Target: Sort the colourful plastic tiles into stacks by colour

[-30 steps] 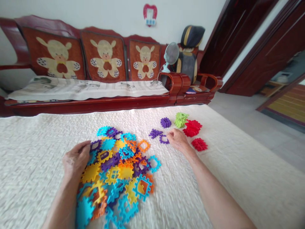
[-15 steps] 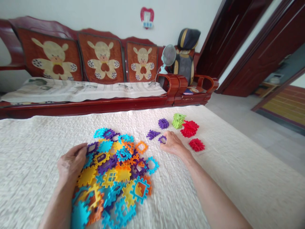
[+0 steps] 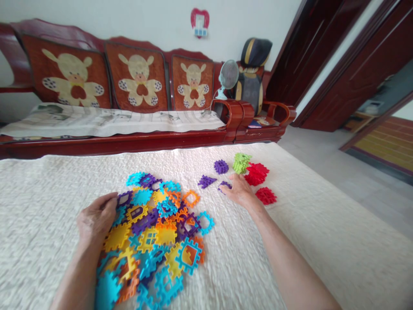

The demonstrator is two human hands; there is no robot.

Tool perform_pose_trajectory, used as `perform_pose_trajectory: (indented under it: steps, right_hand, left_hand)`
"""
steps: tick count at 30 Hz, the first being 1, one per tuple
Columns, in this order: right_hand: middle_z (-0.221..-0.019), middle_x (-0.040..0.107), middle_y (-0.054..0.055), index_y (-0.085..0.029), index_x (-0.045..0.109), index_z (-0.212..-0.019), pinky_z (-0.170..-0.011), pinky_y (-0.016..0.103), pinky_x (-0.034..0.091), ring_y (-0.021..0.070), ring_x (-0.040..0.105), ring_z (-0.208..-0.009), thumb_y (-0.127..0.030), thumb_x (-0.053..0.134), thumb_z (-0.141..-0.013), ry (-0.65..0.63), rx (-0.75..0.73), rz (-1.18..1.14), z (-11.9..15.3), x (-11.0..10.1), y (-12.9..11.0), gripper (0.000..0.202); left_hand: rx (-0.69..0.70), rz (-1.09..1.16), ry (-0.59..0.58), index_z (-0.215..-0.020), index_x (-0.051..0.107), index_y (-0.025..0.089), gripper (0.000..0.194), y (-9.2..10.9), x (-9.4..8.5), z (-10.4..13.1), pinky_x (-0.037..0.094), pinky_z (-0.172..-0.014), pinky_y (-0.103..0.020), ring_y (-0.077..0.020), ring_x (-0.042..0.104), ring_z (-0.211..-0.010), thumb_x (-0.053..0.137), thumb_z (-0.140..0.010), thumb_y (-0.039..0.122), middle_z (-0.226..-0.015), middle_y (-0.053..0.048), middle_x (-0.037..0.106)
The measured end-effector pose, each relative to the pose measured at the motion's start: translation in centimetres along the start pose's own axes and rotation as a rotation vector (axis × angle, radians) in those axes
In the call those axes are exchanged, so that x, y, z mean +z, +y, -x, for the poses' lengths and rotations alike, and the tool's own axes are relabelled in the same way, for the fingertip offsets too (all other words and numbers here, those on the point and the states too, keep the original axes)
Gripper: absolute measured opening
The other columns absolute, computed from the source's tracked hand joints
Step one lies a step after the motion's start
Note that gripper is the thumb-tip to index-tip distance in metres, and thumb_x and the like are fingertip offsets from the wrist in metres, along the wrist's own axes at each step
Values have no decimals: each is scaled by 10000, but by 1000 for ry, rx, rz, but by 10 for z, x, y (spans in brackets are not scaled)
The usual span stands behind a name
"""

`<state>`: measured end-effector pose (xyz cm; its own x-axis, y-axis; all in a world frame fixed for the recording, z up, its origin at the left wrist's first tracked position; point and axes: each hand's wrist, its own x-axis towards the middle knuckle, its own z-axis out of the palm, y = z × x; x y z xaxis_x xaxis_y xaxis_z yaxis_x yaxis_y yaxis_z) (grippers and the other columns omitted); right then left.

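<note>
My left hand (image 3: 98,215) grips the edge of a purple frame piece (image 3: 124,198) at the upper left of a mixed pile of blue, yellow, orange and purple toothed plastic pieces (image 3: 166,234). My right hand (image 3: 238,189) has its thumb and fingers apart, over a purple piece (image 3: 225,185) lying on the white cloth and partly hidden by the thumb. Just left of that piece lie purple triangular pieces (image 3: 207,181). Behind are a purple stack (image 3: 221,167) and a green stack (image 3: 241,163). Red pieces (image 3: 257,174) and another red stack (image 3: 266,196) lie beyond my right hand.
A quilted white cloth (image 3: 309,215) covers the table. Beyond its far edge stands a red wooden sofa (image 3: 129,141) with bear cushions (image 3: 140,77). A small fan (image 3: 228,75) and an armchair (image 3: 251,92) are at its right.
My right hand has opened and shifted slightly right, letting go of the purple piece, which now lies on the cloth. My left hand has hardly moved.
</note>
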<state>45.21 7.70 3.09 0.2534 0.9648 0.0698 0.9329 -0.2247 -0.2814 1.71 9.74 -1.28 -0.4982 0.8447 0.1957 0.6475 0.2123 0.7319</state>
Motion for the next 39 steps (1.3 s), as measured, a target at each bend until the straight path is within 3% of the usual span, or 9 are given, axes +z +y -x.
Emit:
perform_pose_trajectory:
  steps: [3, 6, 10, 15, 20, 23, 27, 33, 39]
  right_hand:
    - [-1223, 586, 196, -109, 565, -1224, -989, 406, 438, 337, 550, -1186, -541, 620, -860, -34, 54, 81, 9, -3, -17, 567]
    - [-1218, 578, 187, -117, 582, -1192, -991, 403, 438, 326, 563, -1163, -474, 598, -876, -40, 51, 121, 12, -4, -25, 478]
    - [-1229, 569, 150, -133, 596, -1195, -1031, 357, 414, 283, 552, -1185, -296, 610, -830, -87, 7, 75, 9, -4, -19, 399]
    - [-1300, 531, 187, -96, 535, -1313, -1078, 374, 374, 320, 482, -1284, -428, 668, -799, -77, 37, 68, 9, -5, -9, 626]
    - [-1166, 618, 169, -111, 605, -1214, -981, 347, 443, 285, 592, -1128, -312, 634, -808, -102, 37, 55, 12, -11, -4, 454]
    - [-1190, 624, 138, -138, 592, -1258, -986, 328, 455, 259, 601, -1121, -268, 659, -769, -14, -30, -64, 1, -16, -5, 511]
    - [-1266, 593, 118, -176, 564, -1314, -1022, 327, 442, 237, 588, -1161, -212, 653, -752, 117, -77, -130, -36, -24, -13, 570]
    - [-1254, 633, 128, -142, 568, -1330, -1041, 321, 429, 227, 608, -1154, -203, 642, -772, 112, -119, -121, -80, -27, -22, 566]
    - [-1306, 604, 154, -120, 542, -1354, -1081, 357, 406, 258, 573, -1222, -262, 659, -784, 111, -91, -140, -82, -23, -23, 599]
  left_hand:
    - [-102, 44, -49, -1013, 777, 259, 474, 7, -3, 3, 456, -606, -272, -172, 610, -639, 557, -683, 519, -624, 28, 670]
    - [-117, 46, -60, -1009, 778, 248, 486, 14, -6, 5, 453, -632, -278, -177, 603, -659, 542, -677, 515, -610, 24, 655]
    - [-133, 73, -63, -1005, 776, 236, 501, 20, -7, 7, 434, -614, -275, -167, 569, -630, 544, -657, 511, -605, 26, 640]
    - [-130, 72, -69, -1008, 775, 250, 476, 17, -7, 7, 438, -634, -270, -167, 589, -664, 550, -676, 508, -653, 25, 667]
    - [-96, 67, -55, -978, 779, 260, 423, 13, -3, 5, 449, -643, -265, -174, 618, -699, 554, -707, 494, -695, 19, 702]
    - [-79, 81, -35, -948, 783, 255, 402, 12, -2, 4, 455, -632, -266, -178, 625, -701, 565, -699, 483, -725, 13, 723]
    - [-90, 97, -39, -952, 784, 261, 415, 12, -2, 5, 465, -630, -281, -187, 627, -677, 567, -688, 497, -694, 15, 715]
    - [-102, 96, -37, -959, 783, 264, 427, 11, -2, 5, 465, -646, -282, -189, 635, -713, 571, -678, 506, -743, 10, 726]
    - [-121, 67, -64, -1008, 779, 265, 457, 10, -3, 4, 451, -626, -281, -181, 613, -679, 568, -687, 513, -711, 11, 701]
